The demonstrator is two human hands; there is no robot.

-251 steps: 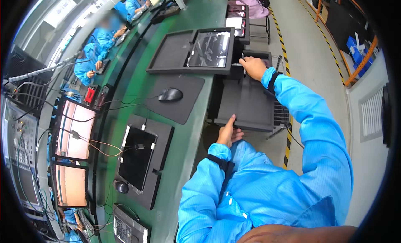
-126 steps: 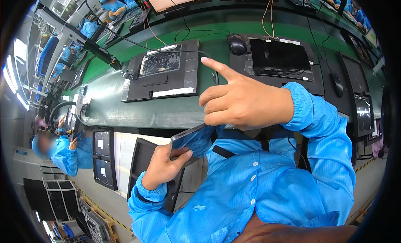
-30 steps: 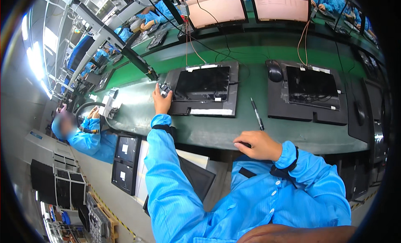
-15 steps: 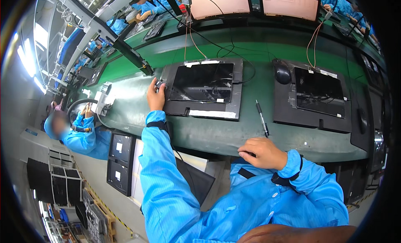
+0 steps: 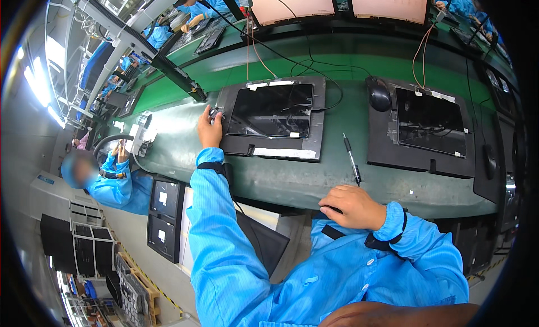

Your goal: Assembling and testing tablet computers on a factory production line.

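Observation:
My left hand (image 5: pixel 210 130) reaches to the left edge of a black tablet (image 5: pixel 270 110), thumb and fingers closed on a small dark and silver piece (image 5: pixel 214 113) whose kind I cannot make out. The tablet lies screen up on a black holder board (image 5: pixel 318 125) with pale tape along its edges. My right hand (image 5: pixel 357 208) rests at the table's near edge, fingers curled into a loose fist, and no object shows in it. Just beyond it lies a black and silver pen (image 5: pixel 352 158). A second dark tablet (image 5: pixel 429 122) lies on another black board further right.
A black mouse (image 5: pixel 379 94) sits between the boards. Cables run back to two monitors (image 5: pixel 389 5). A jointed arm (image 5: pixel 174 72) hangs over the table's far left. Black trays (image 5: pixel 164 220) stand left of my sleeve. A co-worker (image 5: pixel 115 184) in blue sits at left.
The view has shifted very slightly. My left hand stays at the tablet's left edge, and my right hand keeps its place. The co-worker at left has moved a little.

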